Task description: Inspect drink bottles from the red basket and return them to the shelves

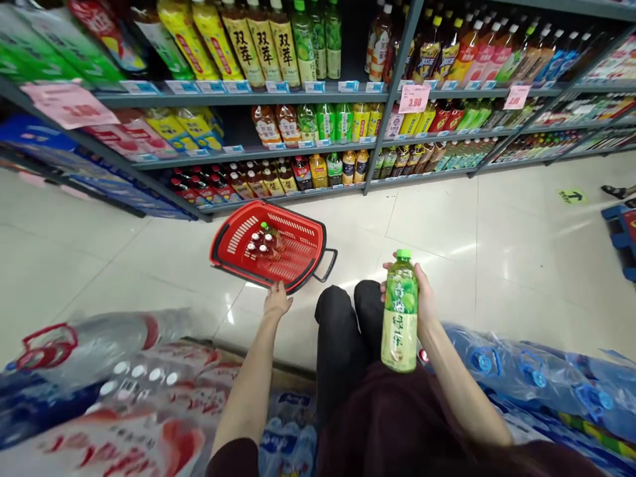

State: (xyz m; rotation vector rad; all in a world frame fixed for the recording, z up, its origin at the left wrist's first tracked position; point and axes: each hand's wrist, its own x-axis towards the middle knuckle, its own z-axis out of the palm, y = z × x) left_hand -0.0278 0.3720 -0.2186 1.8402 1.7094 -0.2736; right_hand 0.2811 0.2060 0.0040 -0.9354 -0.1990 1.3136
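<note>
Green-capped plastic bottle [400,315] in right fingers [422,281], slotted red basket [298,228]

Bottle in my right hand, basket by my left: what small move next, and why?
Probably move the right hand leftward over the red basket: that hand holds the green-labelled bottle, the left hand is at the basket's near rim, and the bottles inside leave room.

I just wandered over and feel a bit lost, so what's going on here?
A person has a green-capped drink bottle in the right grip, label toward the camera. The left grip is at the near rim of a red basket on the floor, with several capped bottles inside. Drink shelves stand just beyond.
</note>
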